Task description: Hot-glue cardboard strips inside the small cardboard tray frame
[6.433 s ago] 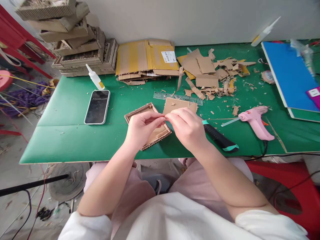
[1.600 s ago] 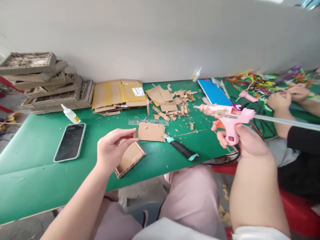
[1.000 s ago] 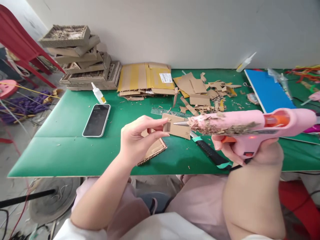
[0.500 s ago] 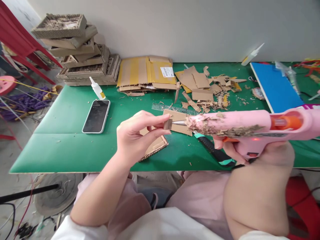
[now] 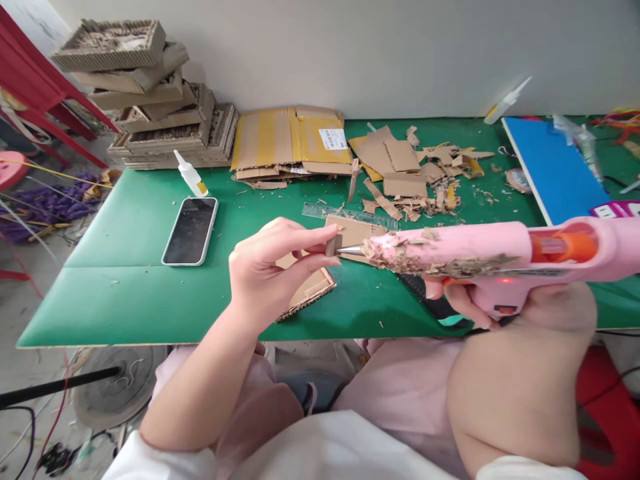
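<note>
Table (image 5: 125, 300): smooth green top, littered with torn scraps (image 5: 405, 185)
Tray stack (image 5: 150, 107): rough brown cardboard, ripply cut edges
Carton (image 5: 270, 137): flattened, striped shiny yellow
Gun (image 5: 465, 243): pink plastic, barrel crusted with papery flakes, right hand (image 5: 557, 310) wrapped round its grip
Tray (image 5: 311, 300): shallow, corrugated rim, partly behind left hand (image 5: 265, 270)
Label (image 5: 333, 139): white rectangle on the carton, print too tiny to read
Bit (image 5: 331, 247): flat cardboard, pinched between left thumb and finger above the table, right at the gun's metal tip (image 5: 351, 251)

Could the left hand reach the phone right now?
Probably yes: only green tabletop shows between the left hand and the phone, though it pinches a small cardboard piece, likely needing release first.
</note>
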Action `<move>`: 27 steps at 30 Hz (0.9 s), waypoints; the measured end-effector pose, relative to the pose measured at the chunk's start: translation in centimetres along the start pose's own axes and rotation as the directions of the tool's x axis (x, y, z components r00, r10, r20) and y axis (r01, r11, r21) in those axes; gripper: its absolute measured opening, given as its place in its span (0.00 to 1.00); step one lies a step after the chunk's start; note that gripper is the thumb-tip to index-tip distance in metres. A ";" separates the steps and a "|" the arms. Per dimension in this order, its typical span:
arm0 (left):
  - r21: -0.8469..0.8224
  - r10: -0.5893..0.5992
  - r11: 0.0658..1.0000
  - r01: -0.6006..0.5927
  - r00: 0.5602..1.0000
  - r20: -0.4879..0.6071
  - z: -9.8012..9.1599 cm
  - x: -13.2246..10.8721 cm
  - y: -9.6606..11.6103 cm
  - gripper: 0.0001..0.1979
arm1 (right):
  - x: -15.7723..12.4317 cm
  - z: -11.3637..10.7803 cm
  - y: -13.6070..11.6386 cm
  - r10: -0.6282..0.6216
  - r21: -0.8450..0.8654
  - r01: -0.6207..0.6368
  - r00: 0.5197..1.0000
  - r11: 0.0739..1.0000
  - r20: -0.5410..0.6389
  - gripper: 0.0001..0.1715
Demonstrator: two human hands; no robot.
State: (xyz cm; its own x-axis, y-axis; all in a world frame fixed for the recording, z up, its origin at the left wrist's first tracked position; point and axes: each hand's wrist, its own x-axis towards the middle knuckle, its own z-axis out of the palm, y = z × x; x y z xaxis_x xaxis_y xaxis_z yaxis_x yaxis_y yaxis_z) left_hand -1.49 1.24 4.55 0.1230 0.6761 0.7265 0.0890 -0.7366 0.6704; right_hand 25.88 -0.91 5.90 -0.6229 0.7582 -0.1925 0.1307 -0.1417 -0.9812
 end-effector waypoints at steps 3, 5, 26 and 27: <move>0.014 -0.001 1.000 0.001 1.000 0.002 0.0 0.0 0.0 0.17 | -0.4 0.4 0.3 -0.046 0.136 0.046 0.999 0.990 -0.001 0.37; 0.030 0.002 1.000 -0.002 1.000 0.003 0.0 0.0 0.0 0.17 | -0.6 0.7 0.4 -0.072 0.199 0.095 0.991 0.975 -0.116 0.34; 0.065 0.038 0.997 -0.040 0.999 0.033 -0.1 0.0 0.0 0.15 | -0.5 1.5 -0.5 -0.113 0.206 0.158 0.971 0.966 -0.213 0.30; 0.061 0.041 0.997 -0.043 0.999 0.033 -0.1 0.0 0.0 0.16 | -0.5 1.5 -0.5 -0.120 0.217 0.163 0.973 0.962 -0.198 0.29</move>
State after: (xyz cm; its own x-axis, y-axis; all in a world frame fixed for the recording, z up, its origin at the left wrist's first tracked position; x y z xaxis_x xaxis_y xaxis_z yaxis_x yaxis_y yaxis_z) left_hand -1.55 1.24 4.62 0.1596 0.6440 0.7482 0.1441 -0.7650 0.6277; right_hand 24.95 -2.17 6.44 -0.4686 0.8808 -0.0674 -0.1431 -0.1510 -0.9781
